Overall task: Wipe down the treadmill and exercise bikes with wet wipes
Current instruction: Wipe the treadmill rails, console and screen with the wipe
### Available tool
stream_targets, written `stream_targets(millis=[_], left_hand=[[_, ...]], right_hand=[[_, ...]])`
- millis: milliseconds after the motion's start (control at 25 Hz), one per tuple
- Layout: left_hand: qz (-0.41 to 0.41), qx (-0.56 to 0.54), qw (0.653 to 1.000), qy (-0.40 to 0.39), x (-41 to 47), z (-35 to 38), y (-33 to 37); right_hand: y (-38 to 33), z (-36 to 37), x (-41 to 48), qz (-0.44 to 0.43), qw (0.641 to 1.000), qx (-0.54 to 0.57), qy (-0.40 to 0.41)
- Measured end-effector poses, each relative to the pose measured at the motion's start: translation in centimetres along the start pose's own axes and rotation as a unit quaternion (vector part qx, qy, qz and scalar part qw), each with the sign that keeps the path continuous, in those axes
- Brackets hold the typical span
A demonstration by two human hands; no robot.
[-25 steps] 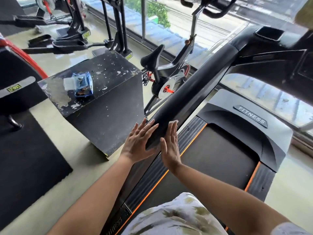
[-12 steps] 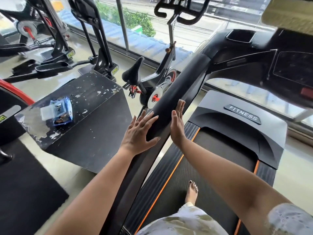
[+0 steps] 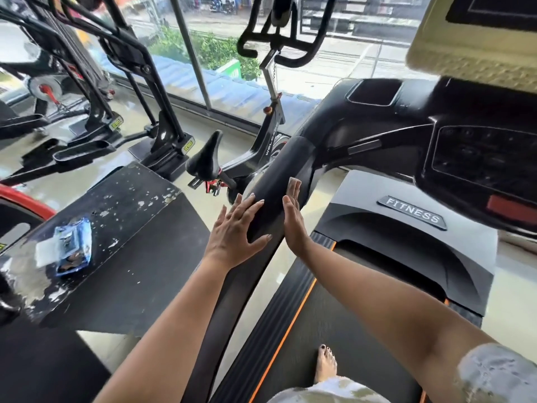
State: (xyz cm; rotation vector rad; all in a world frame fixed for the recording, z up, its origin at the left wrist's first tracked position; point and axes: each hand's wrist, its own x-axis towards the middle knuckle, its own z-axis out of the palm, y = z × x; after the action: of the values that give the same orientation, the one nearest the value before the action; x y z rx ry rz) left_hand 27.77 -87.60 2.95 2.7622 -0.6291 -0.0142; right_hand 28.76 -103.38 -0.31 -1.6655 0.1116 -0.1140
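Observation:
I stand on a black treadmill [image 3: 334, 309] with an orange stripe along its belt. Its thick black left handrail [image 3: 276, 181] rises toward the console. My left hand [image 3: 235, 231] lies flat on the rail's outer side with fingers spread. My right hand [image 3: 293, 216] presses flat against the rail's inner side, fingers straight, with a white wet wipe [image 3: 294, 180] showing at the fingertips between palm and rail. A black exercise bike [image 3: 232, 167] stands just past the rail.
A worn black box [image 3: 130, 228] at the left carries a blue wet-wipe pack [image 3: 71, 248]. Elliptical machines [image 3: 96, 117] stand at the far left by the glass wall. The treadmill console [image 3: 479, 161] hangs at the right. My bare foot [image 3: 325, 365] is on the belt.
Both hands have slid up the handrail toward the console, still flat on either side of it. The view has tilted up and I have stepped forward on the belt.

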Motion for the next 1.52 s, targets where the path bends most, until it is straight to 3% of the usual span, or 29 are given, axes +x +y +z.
stream_targets(millis=[360,760,1040,1240,1520], left_hand=[[-0.007,0.020,1.000,-0.011,8.8,-0.1,3.3],[-0.009,0.010,0.999,-0.048,14.9,0.0,4.4],[-0.016,0.015,0.999,-0.037,19.0,0.8,4.5],[-0.098,0.015,0.995,-0.020,19.0,1.5,6.8],[-0.135,0.030,0.990,0.035,18.3,2.2,8.2]], right_hand=[[-0.9,-4.2,6.9,0.025,0.999,-0.043,0.004],[-2.3,-5.2,11.0,0.041,0.995,-0.049,0.080],[-4.1,-8.4,16.0,0.063,0.968,-0.223,0.093],[-3.0,-11.5,18.3,-0.038,0.927,-0.360,0.097],[-5.2,-14.5,23.3,-0.030,0.871,-0.488,-0.043]])
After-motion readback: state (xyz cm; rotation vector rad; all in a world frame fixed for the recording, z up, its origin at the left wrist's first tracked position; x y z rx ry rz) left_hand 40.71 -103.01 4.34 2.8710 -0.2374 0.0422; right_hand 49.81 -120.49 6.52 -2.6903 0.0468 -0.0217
